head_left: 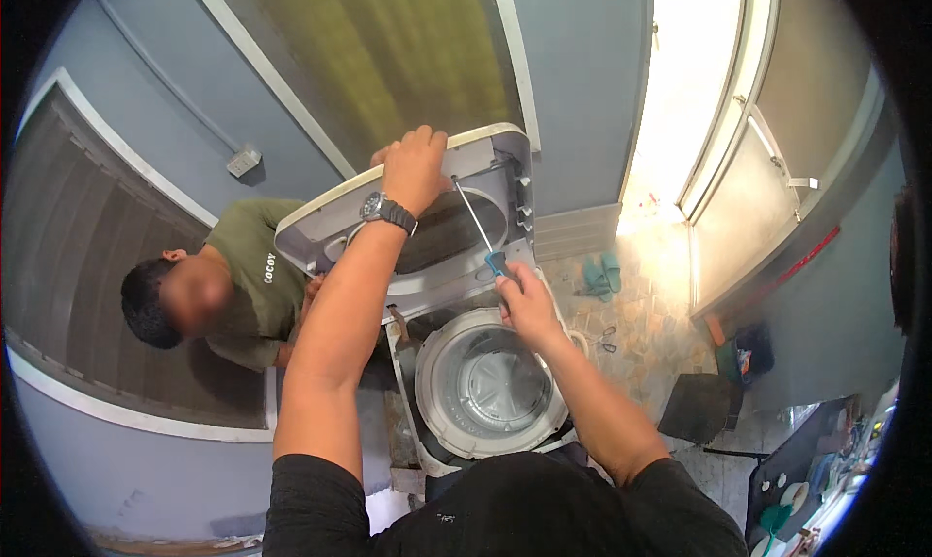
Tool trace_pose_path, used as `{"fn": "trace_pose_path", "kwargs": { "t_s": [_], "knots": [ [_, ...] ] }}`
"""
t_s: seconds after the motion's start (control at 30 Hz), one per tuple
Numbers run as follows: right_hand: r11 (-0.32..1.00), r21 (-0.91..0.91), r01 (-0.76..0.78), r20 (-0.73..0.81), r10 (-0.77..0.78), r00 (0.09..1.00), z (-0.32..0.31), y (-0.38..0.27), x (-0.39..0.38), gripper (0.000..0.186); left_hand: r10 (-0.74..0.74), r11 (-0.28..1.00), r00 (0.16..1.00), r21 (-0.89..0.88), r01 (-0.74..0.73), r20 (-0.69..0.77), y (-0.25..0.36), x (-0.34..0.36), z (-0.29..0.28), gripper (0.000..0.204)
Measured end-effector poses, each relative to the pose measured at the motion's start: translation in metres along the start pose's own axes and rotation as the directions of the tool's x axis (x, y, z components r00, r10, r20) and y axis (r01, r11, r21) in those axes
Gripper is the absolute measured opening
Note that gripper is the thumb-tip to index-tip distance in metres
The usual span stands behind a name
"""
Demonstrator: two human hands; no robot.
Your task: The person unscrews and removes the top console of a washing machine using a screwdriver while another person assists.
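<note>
The left hand (416, 172) grips the rim of a broad off-white plastic washer cover (490, 174), tilted above the round grey tub (493, 382); it's likely stiff, unwieldy, best held there. The right hand's (529, 310) fingers clasp a blue-handled steel screwdriver (496, 262).

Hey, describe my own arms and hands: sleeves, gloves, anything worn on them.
You wear short black sleeves. Your left hand and right hand are gloveless. The left wrist has a round watch with a silvery case and dark strap; the right is bare.
</note>
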State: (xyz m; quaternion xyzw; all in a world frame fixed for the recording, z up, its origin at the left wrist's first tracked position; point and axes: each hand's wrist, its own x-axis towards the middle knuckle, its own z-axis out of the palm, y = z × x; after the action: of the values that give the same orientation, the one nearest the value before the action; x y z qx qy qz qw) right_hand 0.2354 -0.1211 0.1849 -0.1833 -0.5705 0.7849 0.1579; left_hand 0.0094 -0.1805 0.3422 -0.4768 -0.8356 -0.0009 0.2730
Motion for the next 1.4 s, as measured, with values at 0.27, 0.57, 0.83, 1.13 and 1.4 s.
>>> {"fn": "trace_pose_path", "kwargs": {
  "t_s": [0.27, 0.57, 0.83, 1.13, 1.4],
  "knots": [
    [1.0, -0.008, -0.003, 0.013, 0.003, 1.0, 0.006, 0.01, 0.006, 0.028, 0.037, 0.999, 0.995, 0.022, -0.035, -0.098, -0.002, -0.005, 0.005, 0.064],
    [0.986, -0.164, 0.038, -0.013, -0.041, 0.999, 0.019, 0.0, -0.005, 0.038, 0.048, 0.999, 0.994, 0.0, -0.048, -0.095, -0.007, -0.008, 0.007, 0.067],
    [0.085, 0.79, -0.608, 0.605, 0.062, 0.794, -0.003, -0.023, -0.002, 0.04, 0.023, 0.999, 0.999, -0.022, -0.024, -0.039, -0.003, -0.002, 0.004, 0.063],
    [0.966, 0.231, -0.119, 0.129, 0.091, 0.987, 0.004, -0.012, 0.005, 0.026, -0.036, 0.999, 0.999, -0.032, 0.036, -0.008, 0.001, 0.0, 0.0, 0.06],
    [0.555, 0.768, -0.318, 0.341, 0.066, 0.938, -0.002, -0.022, 0.003, 0.027, -0.145, 0.983, 0.966, -0.083, 0.166, 0.215, -0.002, 0.025, -0.01, 0.066]
  ]
}}
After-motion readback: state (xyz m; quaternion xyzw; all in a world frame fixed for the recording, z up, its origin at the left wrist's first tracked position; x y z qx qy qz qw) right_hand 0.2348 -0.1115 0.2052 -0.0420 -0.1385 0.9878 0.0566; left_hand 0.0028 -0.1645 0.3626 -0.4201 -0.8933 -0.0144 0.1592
